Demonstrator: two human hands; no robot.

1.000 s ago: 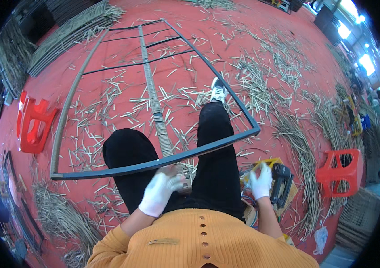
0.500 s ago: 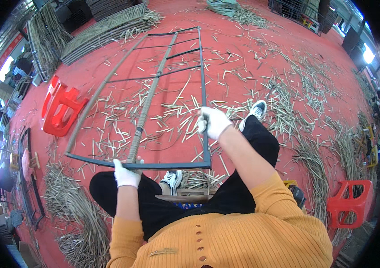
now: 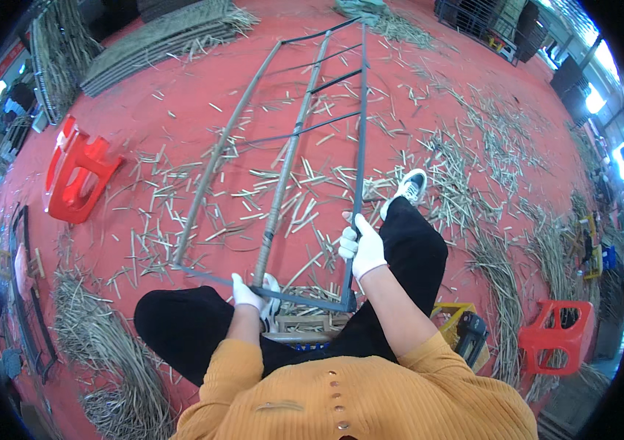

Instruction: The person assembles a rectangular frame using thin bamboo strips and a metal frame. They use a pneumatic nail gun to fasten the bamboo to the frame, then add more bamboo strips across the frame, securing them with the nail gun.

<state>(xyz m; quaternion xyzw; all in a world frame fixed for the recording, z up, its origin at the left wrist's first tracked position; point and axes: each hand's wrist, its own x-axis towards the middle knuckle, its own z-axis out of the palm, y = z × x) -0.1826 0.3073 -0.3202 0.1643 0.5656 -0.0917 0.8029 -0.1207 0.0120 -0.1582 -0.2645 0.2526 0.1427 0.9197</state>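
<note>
A long dark metal frame [image 3: 361, 158] stretches away from my lap over the red floor. Its left rail [image 3: 218, 150] and middle rail [image 3: 280, 194] look wrapped in tan-grey strands; the right rail and crossbars look bare. My left hand [image 3: 246, 292], in a white glove, is closed on the near end bar beside the foot of the middle rail, some fingers hidden behind the bar. Also white-gloved, my right hand [image 3: 365, 248] wraps round the right rail a little above its near corner. The frame lies slantwise, its near end raised by my knees.
Cut straw-like pieces [image 3: 253, 202] litter the red floor [image 3: 436, 66]. Strand bundles [image 3: 106, 352] lie at left and right. Red plastic stools are at left [image 3: 81, 176] and right [image 3: 557, 337]. A yellow-and-black tool [image 3: 466, 334] sits by my right thigh. Woven panels [image 3: 158, 48] are stacked far left.
The frame has swung, its far end going right and its near end coming closer to me. My left hand has shifted right with it, and my right hand is lower, nearer the corner.
</note>
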